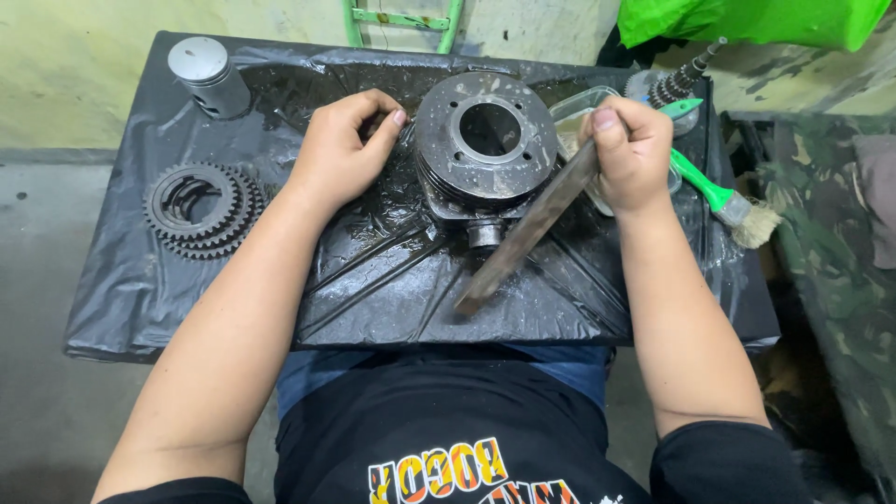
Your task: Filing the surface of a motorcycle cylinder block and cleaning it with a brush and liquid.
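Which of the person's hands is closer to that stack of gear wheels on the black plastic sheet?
Left. The left hand rests beside the engine cylinder, to the right of the gears. The right hand, gripping a flat metal file, is beyond the cylinder.

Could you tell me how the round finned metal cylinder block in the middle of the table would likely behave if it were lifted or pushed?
The dark finned metal cylinder block looks thick-walled, so probably heavy for its size. It and the black plastic sheet beneath glisten wet, so it may slip. Resting flat, it seems unlikely to roll.
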